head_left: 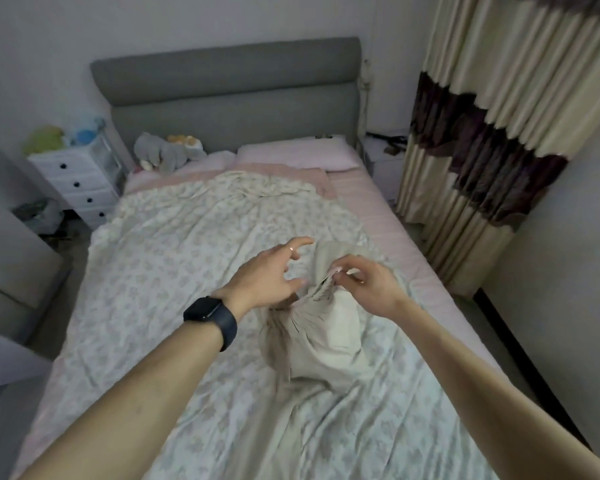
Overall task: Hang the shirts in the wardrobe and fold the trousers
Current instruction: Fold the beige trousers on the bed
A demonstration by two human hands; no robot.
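A beige garment [321, 336] lies crumpled on the flowered bedspread [174, 271] in the middle of the bed. My right hand [368, 284] pinches a bunched part of the garment's top edge and lifts it slightly. Just left of that spot my left hand [267, 275], with a dark watch on its wrist, hovers with fingers spread and holds nothing. Whether the garment is a shirt or trousers I cannot tell. No wardrobe is in view.
The bed has a grey headboard [229, 98], a pink pillow [298, 155] and soft toys [168, 152] at its head. A white drawer unit [80, 183] stands at the left. Striped curtains [492, 133] hang along the right side.
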